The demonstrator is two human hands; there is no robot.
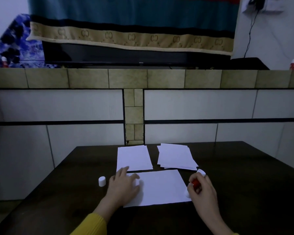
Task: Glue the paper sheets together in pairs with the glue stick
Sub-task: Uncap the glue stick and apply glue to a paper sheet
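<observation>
On the dark tabletop [236, 167] the near paper sheet [163, 187] lies ready for glue, and the left hand [122, 185] presses flat on it so it cannot slide. The right hand [204, 190] grips the red glue stick [195, 183] at the sheet's right edge. Its white cap [102, 181] stands aside, left.

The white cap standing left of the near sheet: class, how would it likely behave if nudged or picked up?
The white cap is a short cylinder standing on end on the dark table, so a nudge would probably slide or tip it. Once on its side it would likely roll. Small and seemingly plastic, it probably feels light and stiff.
</observation>
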